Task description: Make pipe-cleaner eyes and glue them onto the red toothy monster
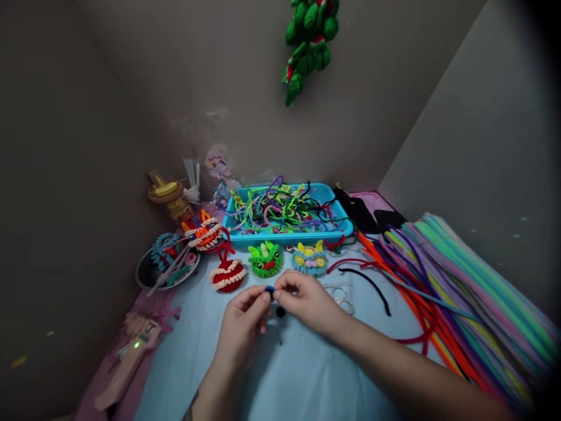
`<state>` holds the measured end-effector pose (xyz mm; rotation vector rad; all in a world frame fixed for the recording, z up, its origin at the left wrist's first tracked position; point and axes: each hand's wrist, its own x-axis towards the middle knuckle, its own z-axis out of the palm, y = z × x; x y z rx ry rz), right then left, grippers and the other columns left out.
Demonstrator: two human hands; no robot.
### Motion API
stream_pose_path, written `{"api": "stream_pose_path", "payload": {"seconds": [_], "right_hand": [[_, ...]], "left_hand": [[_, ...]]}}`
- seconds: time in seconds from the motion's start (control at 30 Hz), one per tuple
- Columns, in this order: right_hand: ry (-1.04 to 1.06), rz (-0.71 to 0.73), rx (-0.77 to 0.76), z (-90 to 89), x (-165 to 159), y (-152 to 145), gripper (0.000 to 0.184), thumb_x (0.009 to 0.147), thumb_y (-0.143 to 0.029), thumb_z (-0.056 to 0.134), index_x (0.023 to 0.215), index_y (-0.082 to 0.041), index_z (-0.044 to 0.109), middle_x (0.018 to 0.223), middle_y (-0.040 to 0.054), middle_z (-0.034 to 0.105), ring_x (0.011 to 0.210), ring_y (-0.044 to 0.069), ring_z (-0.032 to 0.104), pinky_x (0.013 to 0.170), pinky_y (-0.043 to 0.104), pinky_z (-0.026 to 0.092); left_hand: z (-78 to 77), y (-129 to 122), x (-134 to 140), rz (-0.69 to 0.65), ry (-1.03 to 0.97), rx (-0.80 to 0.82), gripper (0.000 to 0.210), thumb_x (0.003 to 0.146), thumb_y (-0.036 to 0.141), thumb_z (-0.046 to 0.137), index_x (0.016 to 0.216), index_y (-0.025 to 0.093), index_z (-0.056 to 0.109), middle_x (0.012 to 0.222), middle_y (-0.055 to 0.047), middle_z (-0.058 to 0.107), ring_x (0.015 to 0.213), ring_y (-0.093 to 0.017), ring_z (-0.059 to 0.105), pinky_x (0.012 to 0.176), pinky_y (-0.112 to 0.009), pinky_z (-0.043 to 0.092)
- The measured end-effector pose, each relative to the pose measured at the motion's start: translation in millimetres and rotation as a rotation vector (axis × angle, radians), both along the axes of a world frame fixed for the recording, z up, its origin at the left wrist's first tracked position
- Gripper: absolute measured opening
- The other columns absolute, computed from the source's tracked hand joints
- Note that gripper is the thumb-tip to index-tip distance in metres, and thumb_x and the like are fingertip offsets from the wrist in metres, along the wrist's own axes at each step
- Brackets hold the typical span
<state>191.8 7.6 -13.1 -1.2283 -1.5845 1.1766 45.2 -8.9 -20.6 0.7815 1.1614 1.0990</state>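
Left hand [245, 313] and right hand [304, 299] pinch a small blue-black piece [270, 290];
beyond them, a green figure [265, 261] looks finished; this piece seems unfinished; a black dot [280, 312] lies just below.

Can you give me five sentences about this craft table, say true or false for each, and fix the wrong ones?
1. The left hand and right hand both pinch a small blue-and-black piece. True.
2. The bright-green fuzzy horned head sits inside the bright-blue plastic tray. False: it sits on the pale-blue cloth, in front of the tray.
3. A small round black piece is near the hands. True.
4. The left hand holds the silver metal scissors. False: they lie on the cloth, near the right hand.
5. The pale-pink gun-shaped tool shows a green light. True.
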Motion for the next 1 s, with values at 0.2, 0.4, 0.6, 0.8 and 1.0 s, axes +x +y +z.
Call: {"api": "stream_pose_path", "payload": {"seconds": [0.2, 0.4, 0.6, 0.8, 1.0], "right_hand": [[-0.025, -0.054, 0.087, 2.0, -3.6, -4.8, 0.015, 0.076, -0.012, 0.054, 0.062, -0.017, 0.056, 0.068, -0.0015, 0.051, 0.066, 0.013, 0.051, 0.059, 0.023, 0.039], [-0.039, -0.083, 0.124, 0.0, -7.7, -8.2, 0.015, 0.077, -0.01, 0.052, 0.065, -0.018, 0.056, 0.069, -0.0019, 0.05, 0.064, 0.011, 0.05, 0.056, 0.021, 0.037], [-0.051, -0.093, 0.127, -2.0, -9.7, -9.7, 0.015, 0.076, -0.009, 0.052, 0.064, -0.018, 0.055, 0.068, -0.002, 0.05, 0.063, 0.012, 0.049, 0.055, 0.022, 0.036], [-0.023, -0.11, 0.097, 0.5, -9.3, -9.5, 0.013, 0.076, -0.012, 0.053, 0.066, -0.019, 0.056, 0.069, -0.0014, 0.051, 0.063, 0.012, 0.05, 0.054, 0.021, 0.038], [-0.02, -0.101, 0.085, 1.7, -10.3, -9.8, 0.014, 0.075, -0.01, 0.052, 0.065, -0.018, 0.056, 0.069, -0.0009, 0.051, 0.064, 0.012, 0.051, 0.055, 0.022, 0.038]], "left_hand": [[-1.3, -1.4, 7.6, 0.089, -0.138, -0.063, 0.033, 0.054, 0.032, 0.083, 0.077, 0.012, 0.072, 0.065, -0.001, 0.062, 0.055, -0.007, 0.051, 0.038, -0.013, 0.034], [-3.2, -3.2, 13.4, 0.162, -0.219, -0.104, 0.034, 0.052, 0.031, 0.084, 0.076, 0.012, 0.069, 0.062, 0.002, 0.059, 0.053, -0.006, 0.048, 0.039, -0.012, 0.034], [-4.6, -4.8, 17.0, 0.215, -0.247, -0.093, 0.033, 0.051, 0.03, 0.085, 0.071, 0.012, 0.067, 0.06, 0.003, 0.055, 0.051, -0.004, 0.045, 0.039, -0.012, 0.033], [-1.2, -6.6, 16.6, 0.199, -0.295, -0.101, 0.036, 0.051, 0.032, 0.085, 0.076, 0.012, 0.068, 0.064, 0.001, 0.058, 0.056, -0.006, 0.05, 0.041, -0.013, 0.036], [-2.0, -5.5, 17.1, 0.212, -0.306, -0.103, 0.036, 0.05, 0.032, 0.086, 0.073, 0.012, 0.067, 0.061, 0.003, 0.057, 0.053, -0.005, 0.049, 0.041, -0.012, 0.037]]}}
